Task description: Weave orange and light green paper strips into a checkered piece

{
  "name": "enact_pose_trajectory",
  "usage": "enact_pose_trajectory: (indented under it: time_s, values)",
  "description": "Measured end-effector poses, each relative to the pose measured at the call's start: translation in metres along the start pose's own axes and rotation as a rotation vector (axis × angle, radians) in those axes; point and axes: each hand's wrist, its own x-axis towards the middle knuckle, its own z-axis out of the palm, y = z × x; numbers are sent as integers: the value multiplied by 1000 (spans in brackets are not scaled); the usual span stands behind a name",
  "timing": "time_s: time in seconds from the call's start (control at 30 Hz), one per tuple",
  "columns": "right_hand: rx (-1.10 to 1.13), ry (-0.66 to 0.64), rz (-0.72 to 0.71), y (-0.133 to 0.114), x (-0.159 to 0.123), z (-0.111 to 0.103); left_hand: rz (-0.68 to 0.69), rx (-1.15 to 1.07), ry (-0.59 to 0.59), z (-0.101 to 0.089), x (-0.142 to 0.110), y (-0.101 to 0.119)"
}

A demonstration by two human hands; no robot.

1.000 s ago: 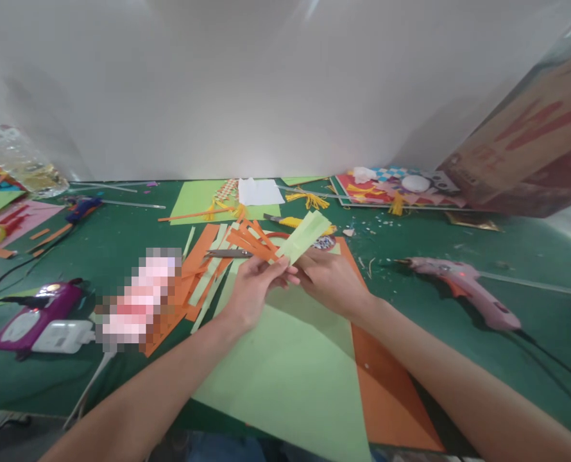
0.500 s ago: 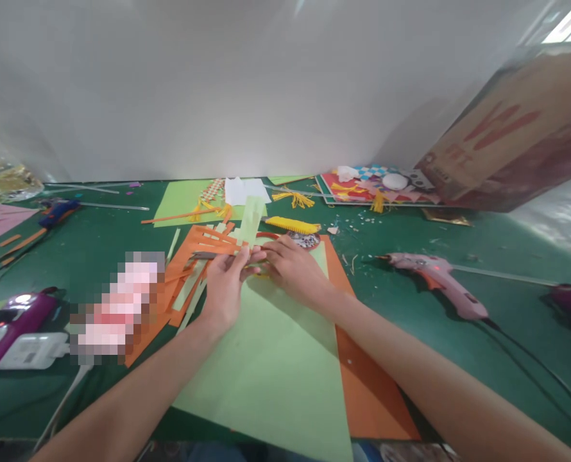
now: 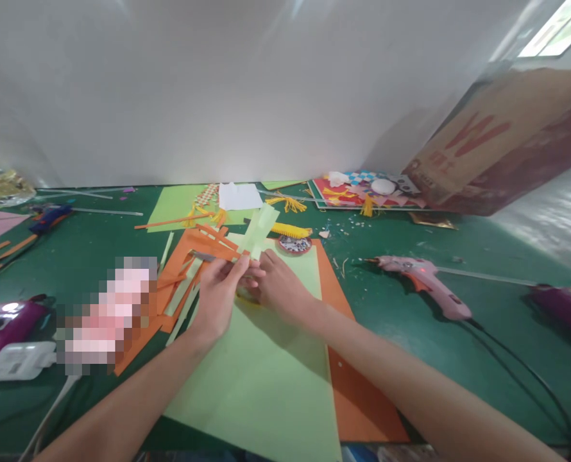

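My left hand (image 3: 221,289) pinches light green paper strips (image 3: 258,230) between thumb and fingers; their ends stick up and fan out above it. Close against it on the right, my right hand (image 3: 280,282) has its fingers curled in, and what they grip is hidden. A dark pointed blade (image 3: 203,256) shows just left of my left hand; its other end is out of sight. Both hands are over a large light green paper sheet (image 3: 261,385). Loose orange strips (image 3: 215,239) lie beyond my left hand.
A pink glue gun (image 3: 423,273) with a cord lies on the right. Behind the hands are a yellow-handled cutter (image 3: 290,230) and a small round dish (image 3: 295,244). Orange paper (image 3: 362,385) lies under the green sheet. A paper bag (image 3: 497,141) stands at the back right.
The upright green strips now lean right and spread apart at the top. My right hand has turned and its fingers have curled further in, lower beside my left hand. The view has shifted slightly.
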Motion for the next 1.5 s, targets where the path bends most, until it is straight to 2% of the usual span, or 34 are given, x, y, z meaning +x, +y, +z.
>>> enact_pose_trajectory:
  time_s: [0.17, 0.3, 0.53, 0.67, 0.73, 0.83, 0.9, 1.0, 1.2, 1.27, 1.37, 1.43, 1.5]
  values:
    - [65, -38, 27, -1, -1, -10, 7, 50, -81, -2, -4, 0]
    - [82, -48, 169, 1, -11, -19, 53, 71, -110, -2, -8, 0]
    - [80, -3, 399, 17, -21, -35, 95, 31, -36, -3, -8, 1]
    - [384, 100, 534, 37, -32, -49, 106, -12, -5, -3, -6, 2]
    - [661, 150, 563, 44, -40, -54, 99, -58, 28, -3, -4, 3]
    - [1121, 115, 568, 49, -51, -59, 125, -97, 103, -7, 3, 7]
    - [1320, 173, 536, 49, -54, -59, 169, -106, 176, -11, 10, 11]
    - [1431, 347, 474, 50, -52, -56, 217, -150, 266, -19, 18, 19]
    - [1375, 416, 399, 52, -53, -48, 228, -225, 371, -26, 24, 27]
    - [1365, 407, 407, 48, -56, -51, 241, -214, 339, -23, 21, 25]
    - [1305, 310, 478, 40, -57, -58, 231, -104, 153, -18, 13, 20]
    - [1156, 231, 514, 38, -57, -60, 172, -10, -15, -14, 7, 15]
    - [917, 185, 525, 39, -57, -60, 125, 27, -111, -12, 1, 11]
